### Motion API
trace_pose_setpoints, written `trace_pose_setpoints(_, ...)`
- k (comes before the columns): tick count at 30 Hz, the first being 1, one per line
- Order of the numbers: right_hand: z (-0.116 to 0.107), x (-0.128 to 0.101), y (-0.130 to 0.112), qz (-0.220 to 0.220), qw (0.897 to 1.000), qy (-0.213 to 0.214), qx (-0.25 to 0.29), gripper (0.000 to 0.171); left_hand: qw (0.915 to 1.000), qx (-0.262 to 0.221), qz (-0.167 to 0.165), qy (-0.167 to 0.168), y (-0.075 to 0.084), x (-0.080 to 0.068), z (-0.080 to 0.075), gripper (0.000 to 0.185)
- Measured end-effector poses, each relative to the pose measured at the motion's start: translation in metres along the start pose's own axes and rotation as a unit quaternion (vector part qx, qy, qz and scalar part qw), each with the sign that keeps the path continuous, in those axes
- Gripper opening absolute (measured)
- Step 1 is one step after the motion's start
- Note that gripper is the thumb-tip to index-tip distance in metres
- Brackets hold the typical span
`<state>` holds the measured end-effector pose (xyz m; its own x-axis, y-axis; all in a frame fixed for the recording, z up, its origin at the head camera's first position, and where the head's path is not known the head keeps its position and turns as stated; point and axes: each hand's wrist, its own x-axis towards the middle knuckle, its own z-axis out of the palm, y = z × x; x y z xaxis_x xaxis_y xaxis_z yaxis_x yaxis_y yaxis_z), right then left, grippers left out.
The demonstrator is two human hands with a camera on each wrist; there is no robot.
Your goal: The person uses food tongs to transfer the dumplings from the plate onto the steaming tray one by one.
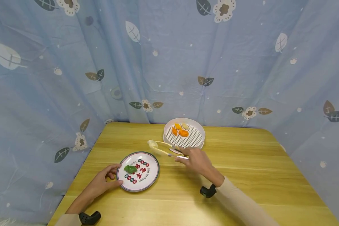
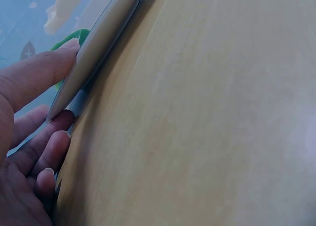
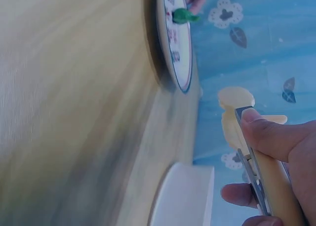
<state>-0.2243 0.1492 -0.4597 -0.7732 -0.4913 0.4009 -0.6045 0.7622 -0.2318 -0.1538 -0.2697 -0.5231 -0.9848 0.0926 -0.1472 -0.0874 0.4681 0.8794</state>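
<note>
My left hand [image 1: 100,182] grips the left rim of a round white plate [image 1: 151,169] with red lettering and a dark edge. On it lies a green dumpling-shaped piece [image 1: 130,169]. The left wrist view shows the plate edge-on between thumb and fingers. My right hand [image 1: 197,160] holds tongs [image 1: 162,151] with cream-coloured arms and metal joints, pointing left. Between their tips is a pale dumpling-shaped piece [image 1: 152,144], up beyond the plate's far edge. In the right wrist view, the thumb presses along the tan tong handle [image 3: 276,186].
A round white tray with a perforated base [image 1: 196,138] stands at the back of the wooden table [image 1: 243,163]. Inside are orange pieces [image 1: 183,133], a yellow piece [image 1: 178,126] and a pale piece [image 1: 185,126]. A blue patterned curtain [image 1: 172,62] hangs behind the table and along its sides.
</note>
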Motion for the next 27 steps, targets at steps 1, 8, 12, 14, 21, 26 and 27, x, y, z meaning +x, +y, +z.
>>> trace_pose_setpoints(1, -0.001, 0.0, 0.002, 0.003, 1.0, 0.0, -0.003, 0.047, 1.0, 0.0, 0.0, 0.0, 0.0, 0.0, 0.0, 0.074)
trace_pose_setpoints(8, -0.011, -0.002, 0.021, 0.025, 0.999, 0.019, 0.009, 0.051, 1.0, 0.006, -0.004, -0.001, -0.001, 0.0, 0.0, 0.075)
trace_pose_setpoints(12, -0.016, -0.003, 0.031, 0.035, 0.999, 0.032, 0.006, 0.054, 1.0, 0.003, -0.003, -0.002, -0.001, 0.0, 0.0, 0.075)
trace_pose_setpoints(14, -0.018, -0.003, 0.036, 0.042, 0.999, 0.034, 0.005, 0.055, 1.0, 0.0, -0.002, -0.002, -0.001, 0.0, -0.001, 0.075)
trace_pose_setpoints(21, -0.019, 0.0, 0.051, 0.07, 0.997, 0.02, 0.001, 0.057, 1.0, 0.002, 0.002, -0.002, -0.002, 0.001, 0.0, 0.076)
trace_pose_setpoints(26, -0.017, 0.005, 0.055, 0.091, 0.996, -0.001, 0.001, 0.054, 1.0, -0.005, 0.005, -0.004, -0.001, 0.001, -0.001, 0.074)
trace_pose_setpoints(27, -0.017, 0.006, 0.056, 0.093, 0.996, -0.003, 0.0, 0.053, 0.9999, -0.008, 0.007, -0.005, -0.001, 0.001, -0.002, 0.074)
